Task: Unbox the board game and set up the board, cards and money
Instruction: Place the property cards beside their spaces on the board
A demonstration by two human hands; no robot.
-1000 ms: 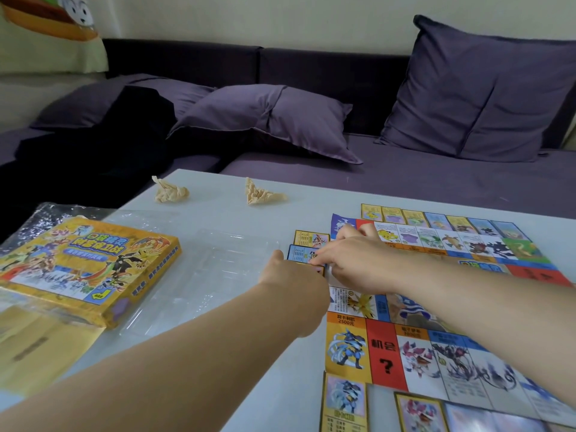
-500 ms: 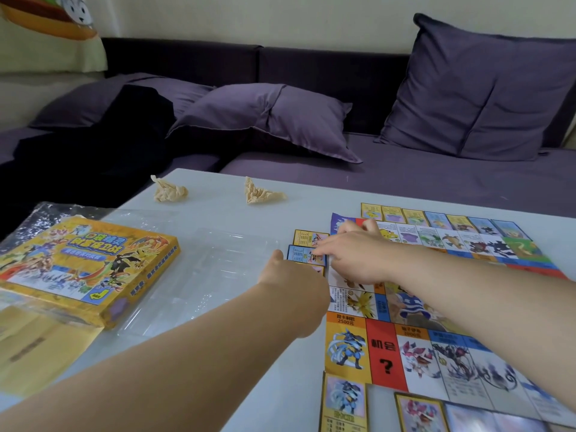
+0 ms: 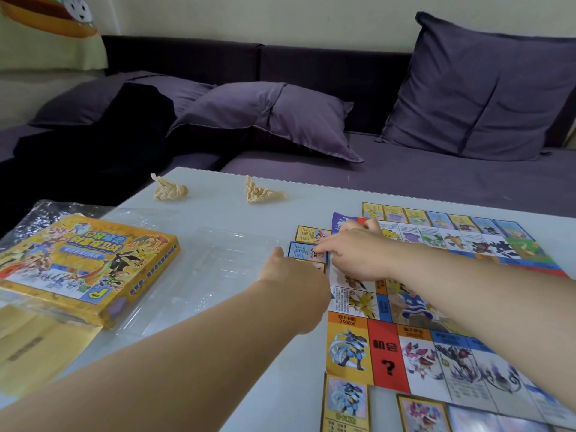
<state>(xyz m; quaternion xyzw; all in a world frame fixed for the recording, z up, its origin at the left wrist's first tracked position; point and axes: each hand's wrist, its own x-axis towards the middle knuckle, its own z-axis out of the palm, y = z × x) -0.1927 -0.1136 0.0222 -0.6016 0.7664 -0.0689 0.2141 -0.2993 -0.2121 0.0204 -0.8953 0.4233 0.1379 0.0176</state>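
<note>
The colourful game board (image 3: 389, 353) lies flat on the right of the white table (image 3: 218, 188). Rows of cards line its far edge (image 3: 436, 216) and near edge (image 3: 344, 403). Left of the board a yellow card (image 3: 311, 234), a blue card (image 3: 302, 252) and a third card (image 3: 318, 267) form a column. My right hand (image 3: 358, 257) reaches across the board, its fingertips on the blue card. My left hand (image 3: 296, 291) is curled just below that column, covering most of the third card. Its fingers are hidden.
The yellow game box (image 3: 84, 266) sits at the left on plastic wrap (image 3: 31, 213), beside a clear plastic tray (image 3: 218, 269) and yellow paper (image 3: 31, 347). Two crumpled paper balls (image 3: 170, 191) (image 3: 261, 191) lie near the far edge. A purple sofa with cushions (image 3: 274, 116) stands behind.
My right hand has moved away from my left hand, a little farther and left, onto the blue card. My left hand has barely moved.
</note>
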